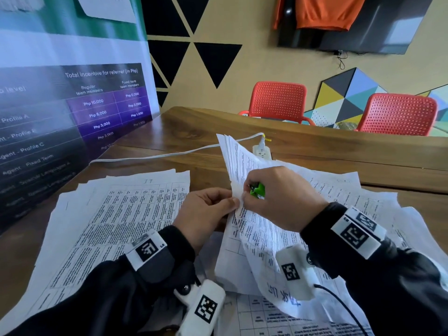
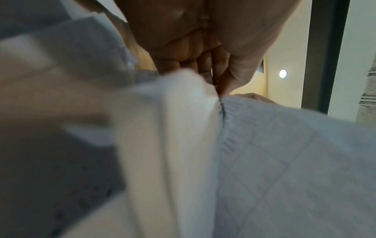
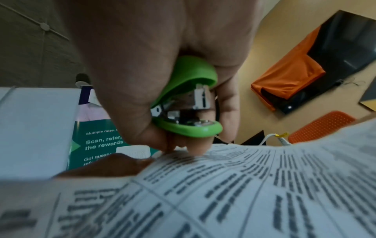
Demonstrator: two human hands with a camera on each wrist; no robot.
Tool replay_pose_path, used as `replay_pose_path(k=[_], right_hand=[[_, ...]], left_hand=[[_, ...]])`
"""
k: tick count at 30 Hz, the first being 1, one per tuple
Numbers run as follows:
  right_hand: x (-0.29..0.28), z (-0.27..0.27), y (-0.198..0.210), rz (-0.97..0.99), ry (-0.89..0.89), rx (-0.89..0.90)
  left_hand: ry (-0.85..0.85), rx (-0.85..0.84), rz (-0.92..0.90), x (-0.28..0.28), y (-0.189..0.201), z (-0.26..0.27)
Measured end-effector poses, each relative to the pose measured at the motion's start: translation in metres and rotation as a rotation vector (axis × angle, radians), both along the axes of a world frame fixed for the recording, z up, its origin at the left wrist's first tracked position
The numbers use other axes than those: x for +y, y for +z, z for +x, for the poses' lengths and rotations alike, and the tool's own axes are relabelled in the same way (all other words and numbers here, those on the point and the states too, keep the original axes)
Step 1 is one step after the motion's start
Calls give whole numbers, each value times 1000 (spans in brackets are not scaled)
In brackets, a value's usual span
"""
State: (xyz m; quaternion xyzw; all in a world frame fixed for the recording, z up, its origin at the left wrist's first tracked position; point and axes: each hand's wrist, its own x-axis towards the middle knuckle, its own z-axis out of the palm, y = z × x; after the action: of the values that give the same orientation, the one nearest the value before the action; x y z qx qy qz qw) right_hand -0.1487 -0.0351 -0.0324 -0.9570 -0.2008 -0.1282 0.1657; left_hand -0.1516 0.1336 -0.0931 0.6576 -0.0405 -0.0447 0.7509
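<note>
A sheaf of printed sheets (image 1: 244, 166) stands lifted off the wooden table between both hands. My left hand (image 1: 208, 209) pinches its near corner with thumb and fingers; in the left wrist view the left hand (image 2: 215, 80) closes on the paper edge (image 2: 193, 128). My right hand (image 1: 278, 195) grips a small green stapler (image 1: 257, 190) in its palm while its fingertips touch the same corner. In the right wrist view the stapler (image 3: 187, 103) sits curled in the right hand (image 3: 183, 145), its mouth clear of the printed page (image 3: 244, 185).
A spread stack of printed tables (image 1: 116, 214) lies left on the wooden table (image 1: 194, 132); more loose sheets (image 1: 363, 190) lie right. A white power strip (image 1: 261, 151) with its cable sits behind. A banner (image 1: 60, 117) stands left, red chairs (image 1: 278, 103) beyond the table.
</note>
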Motion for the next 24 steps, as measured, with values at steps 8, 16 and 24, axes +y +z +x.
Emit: replay_pose_path(k=[8,16,24], right_hand=[[-15,10,3,501,60,377],[-12,11,-3,730,109,424],[-4,1,-9,705,105,361]], left_hand=[[114,0,133,6,-2,9],[10,-142,137,9,18,4],[-8,-108,156,11,17,7]])
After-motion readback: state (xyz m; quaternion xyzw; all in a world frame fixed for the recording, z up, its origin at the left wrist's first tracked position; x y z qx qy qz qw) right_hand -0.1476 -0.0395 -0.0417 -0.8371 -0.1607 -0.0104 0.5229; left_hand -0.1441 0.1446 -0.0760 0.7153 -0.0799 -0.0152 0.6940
